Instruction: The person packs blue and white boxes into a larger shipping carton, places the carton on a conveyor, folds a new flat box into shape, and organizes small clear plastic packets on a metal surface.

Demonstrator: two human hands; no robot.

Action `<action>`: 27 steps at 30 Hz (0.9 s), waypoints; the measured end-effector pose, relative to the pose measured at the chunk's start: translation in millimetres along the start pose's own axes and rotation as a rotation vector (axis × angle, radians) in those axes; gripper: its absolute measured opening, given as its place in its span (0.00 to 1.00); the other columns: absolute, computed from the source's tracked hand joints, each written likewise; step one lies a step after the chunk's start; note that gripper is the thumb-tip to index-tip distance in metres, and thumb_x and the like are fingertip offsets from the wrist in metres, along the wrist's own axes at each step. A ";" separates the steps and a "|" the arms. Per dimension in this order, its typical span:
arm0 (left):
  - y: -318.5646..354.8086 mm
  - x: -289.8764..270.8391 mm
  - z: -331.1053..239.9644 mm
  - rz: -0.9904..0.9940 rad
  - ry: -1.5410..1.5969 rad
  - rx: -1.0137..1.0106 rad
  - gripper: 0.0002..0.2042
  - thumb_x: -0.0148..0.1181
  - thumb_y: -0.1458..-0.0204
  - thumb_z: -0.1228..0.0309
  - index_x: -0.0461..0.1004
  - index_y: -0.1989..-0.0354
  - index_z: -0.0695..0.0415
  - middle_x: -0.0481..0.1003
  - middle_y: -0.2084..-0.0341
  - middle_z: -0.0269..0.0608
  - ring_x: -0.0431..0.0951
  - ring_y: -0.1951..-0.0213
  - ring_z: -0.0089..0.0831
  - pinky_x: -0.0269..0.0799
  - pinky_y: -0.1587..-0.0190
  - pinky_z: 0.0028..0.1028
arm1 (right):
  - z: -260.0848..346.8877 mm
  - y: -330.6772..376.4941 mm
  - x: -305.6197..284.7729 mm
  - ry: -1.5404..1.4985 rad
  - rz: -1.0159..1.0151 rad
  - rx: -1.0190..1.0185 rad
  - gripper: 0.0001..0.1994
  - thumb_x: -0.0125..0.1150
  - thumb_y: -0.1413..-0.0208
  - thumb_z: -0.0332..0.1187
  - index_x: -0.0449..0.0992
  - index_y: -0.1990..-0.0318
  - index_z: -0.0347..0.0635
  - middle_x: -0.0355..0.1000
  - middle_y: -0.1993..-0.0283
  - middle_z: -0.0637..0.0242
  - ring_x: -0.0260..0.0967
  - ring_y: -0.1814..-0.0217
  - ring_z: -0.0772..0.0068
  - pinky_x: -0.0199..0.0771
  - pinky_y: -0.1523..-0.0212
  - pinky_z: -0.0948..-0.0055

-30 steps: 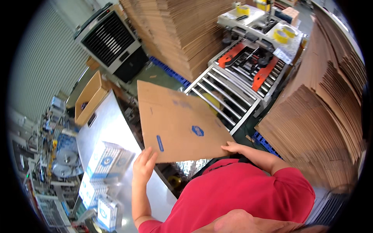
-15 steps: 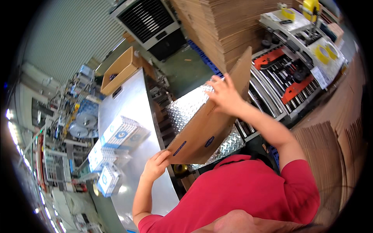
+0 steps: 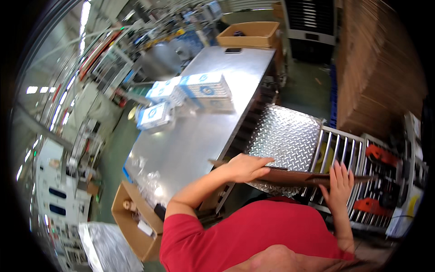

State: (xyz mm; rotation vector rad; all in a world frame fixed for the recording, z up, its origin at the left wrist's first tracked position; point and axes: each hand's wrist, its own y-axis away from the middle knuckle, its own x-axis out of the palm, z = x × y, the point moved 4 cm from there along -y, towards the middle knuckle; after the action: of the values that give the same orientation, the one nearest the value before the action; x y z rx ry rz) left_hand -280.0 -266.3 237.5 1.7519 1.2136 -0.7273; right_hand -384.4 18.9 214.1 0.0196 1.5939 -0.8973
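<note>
A flattened brown cardboard box stands nearly edge-on in front of me, above the diamond-patterned metal plate. With fingers bent over its upper edge, my left hand is closed on the box left of its middle. My right hand lies against the box farther right, its fingers stretched out and its thumb apart. Most of the box's broad faces are hidden by this angle.
Clear-wrapped white-and-blue packs sit on the metal table at left. An open carton holds small items beside it. Rollers and orange guides are at right; stacked cardboard rises behind.
My view and body have turned left. The box has swung from a slanted, broad-side view to nearly edge-on and level. My right hand has come down; my left hand now reaches over the edge.
</note>
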 end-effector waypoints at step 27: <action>56.6 -5.6 114.2 -0.061 -0.489 -0.637 0.16 0.55 0.53 0.59 0.76 0.70 0.63 0.76 0.72 0.53 0.77 0.66 0.47 0.72 0.63 0.39 | 111.8 -122.5 76.5 -0.895 0.155 -0.689 0.14 0.62 0.59 0.42 0.71 0.68 0.46 0.66 0.66 0.64 0.61 0.60 0.61 0.53 0.55 0.62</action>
State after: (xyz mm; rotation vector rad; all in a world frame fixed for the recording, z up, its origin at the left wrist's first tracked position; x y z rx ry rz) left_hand -228.0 -379.0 207.8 0.9474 1.0081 -0.6569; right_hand -370.0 -163.1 218.8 -0.6477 0.9500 -0.1287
